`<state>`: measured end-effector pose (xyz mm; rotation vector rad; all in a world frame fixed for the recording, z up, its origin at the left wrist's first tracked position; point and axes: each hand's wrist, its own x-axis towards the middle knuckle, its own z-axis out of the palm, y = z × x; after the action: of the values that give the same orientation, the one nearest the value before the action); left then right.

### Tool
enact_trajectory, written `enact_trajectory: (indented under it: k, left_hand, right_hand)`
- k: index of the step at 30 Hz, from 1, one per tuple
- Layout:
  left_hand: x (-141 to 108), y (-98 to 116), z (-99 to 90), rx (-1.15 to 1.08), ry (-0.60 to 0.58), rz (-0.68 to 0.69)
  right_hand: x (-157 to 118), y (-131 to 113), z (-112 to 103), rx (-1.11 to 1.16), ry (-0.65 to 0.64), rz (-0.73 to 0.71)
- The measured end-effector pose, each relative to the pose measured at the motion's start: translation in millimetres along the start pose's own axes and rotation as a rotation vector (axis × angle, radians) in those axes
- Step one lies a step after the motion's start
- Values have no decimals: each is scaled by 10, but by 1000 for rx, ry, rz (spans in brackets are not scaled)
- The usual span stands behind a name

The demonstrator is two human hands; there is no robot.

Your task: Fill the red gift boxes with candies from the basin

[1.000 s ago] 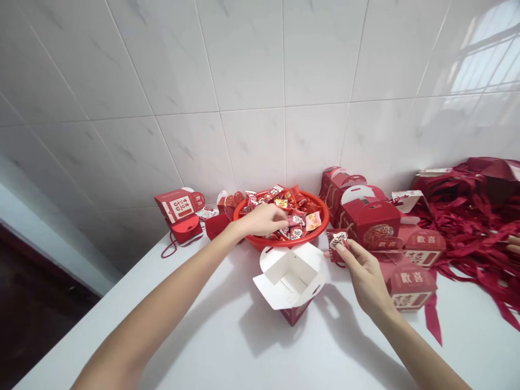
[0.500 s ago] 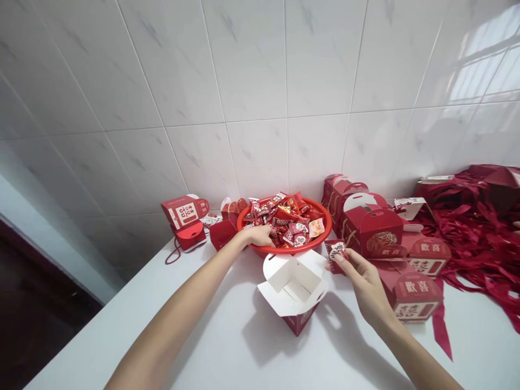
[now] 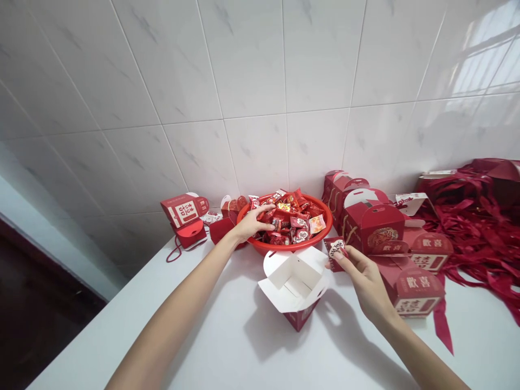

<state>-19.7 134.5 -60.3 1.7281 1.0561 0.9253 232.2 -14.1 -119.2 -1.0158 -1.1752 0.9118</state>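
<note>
One candy (image 3: 335, 252) pinched in right hand (image 3: 366, 279), beside right edge of open box (image 3: 299, 319); likely light, slippery, best held by end. Left hand (image 3: 252, 224) spread over left rim of basin (image 3: 280, 248).

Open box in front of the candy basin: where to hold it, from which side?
I'd take the box by its red outer walls below the flaps, low from the near side: one corner faces the camera, exposing two walls; splayed flaps would likely bend.

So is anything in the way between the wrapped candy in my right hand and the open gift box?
Nothing visible: your right hand holds the wrapped candy just right of the open gift box, whose flaps spread outward.
</note>
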Motion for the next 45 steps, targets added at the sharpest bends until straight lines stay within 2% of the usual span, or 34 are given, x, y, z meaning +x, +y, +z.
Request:
enact_trajectory:
  k: [2,5,16,24,35,39,41,45]
  left_hand:
    - [7,-11,27,-7,57,-7]
    - [24,-18,62,-9,81,-44]
    - [-7,44,43,-89,18,-215]
    - [23,-77,21,-199,134,-106]
    - [-17,-55,16,-261,108,-77]
    - [-97,120,77,-187,3,-42]
    - [-191,245,131,-149,-122,0]
    - [-449,431,237,-55,-448,49]
  right_hand:
    - [0,-1,2,-6,-4,-2]
    - [-1,6,-1,-1,-7,-2]
    - [3,-15,-8,10,1,-7]
    - [-2,-22,-12,4,5,-13]
    - [37,62,-54,134,30,79]
    - [27,64,-58,103,29,35]
    - [15,44,-52,61,33,-4]
    - [-7,-9,-21,23,23,-62]
